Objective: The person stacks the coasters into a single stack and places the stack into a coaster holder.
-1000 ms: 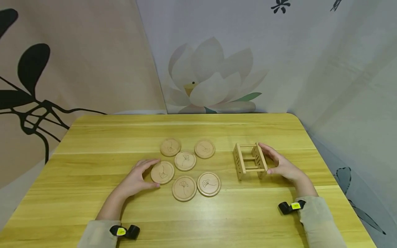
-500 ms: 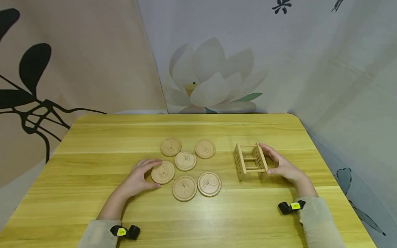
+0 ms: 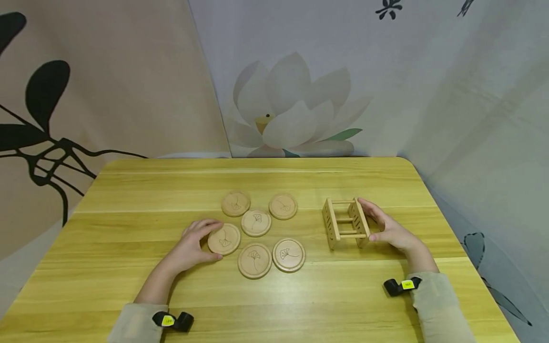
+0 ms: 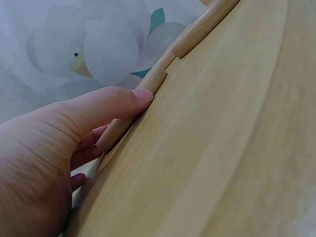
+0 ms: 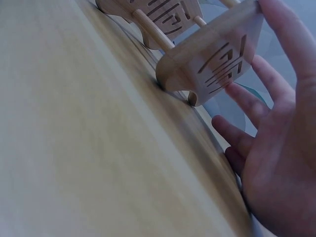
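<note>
My left hand (image 3: pixel 191 245) grips a round wooden coaster (image 3: pixel 224 239) by its rim, thumb at the near side and fingers at the far side. In the left wrist view, the thumb (image 4: pixel 140 97) presses that coaster's edge as it lies flat on the table. On the right stands a wooden coaster holder (image 3: pixel 349 233), two slotted side panels joined by dowels. My right hand (image 3: pixel 391 229) holds its right panel between thumb and fingers. The right wrist view shows fingertips (image 5: pixel 232 89) against this slotted panel (image 5: pixel 224 61), with the lower fingers spread apart from it.
Several more ginkgo-engraved coasters lie flat in the middle, among them one (image 3: pixel 256 223) beside the held coaster and one (image 3: pixel 255 260) nearer the front. The wooden table (image 3: pixel 274 305) ends at the back against a printed curtain (image 3: pixel 296 105). Each cuff carries a black camera (image 3: pixel 185 322).
</note>
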A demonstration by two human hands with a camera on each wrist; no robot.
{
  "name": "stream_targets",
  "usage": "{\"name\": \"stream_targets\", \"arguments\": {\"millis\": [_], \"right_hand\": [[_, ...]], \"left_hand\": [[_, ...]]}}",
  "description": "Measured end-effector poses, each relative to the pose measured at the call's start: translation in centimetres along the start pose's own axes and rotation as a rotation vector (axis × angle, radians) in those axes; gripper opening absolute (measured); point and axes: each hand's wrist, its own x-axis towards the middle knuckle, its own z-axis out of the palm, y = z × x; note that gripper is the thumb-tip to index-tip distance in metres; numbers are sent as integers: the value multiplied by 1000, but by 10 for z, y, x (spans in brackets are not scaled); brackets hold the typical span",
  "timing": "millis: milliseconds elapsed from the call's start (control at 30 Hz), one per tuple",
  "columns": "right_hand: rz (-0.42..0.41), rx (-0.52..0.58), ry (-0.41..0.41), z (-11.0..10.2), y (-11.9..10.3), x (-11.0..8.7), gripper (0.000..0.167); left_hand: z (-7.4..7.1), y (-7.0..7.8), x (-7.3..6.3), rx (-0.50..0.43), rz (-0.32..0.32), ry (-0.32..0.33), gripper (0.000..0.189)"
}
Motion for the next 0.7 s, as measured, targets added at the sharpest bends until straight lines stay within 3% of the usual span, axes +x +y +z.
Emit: {"name": "stream_targets", "arguments": {"millis": [333, 700], "right_hand": [[6, 6, -2, 0, 0, 0, 93], [5, 1, -2, 0, 3, -1, 93]], "left_hand": [[0, -1, -1, -31, -14, 16, 82], [-1, 1, -1, -136, -19, 17, 81]]}}
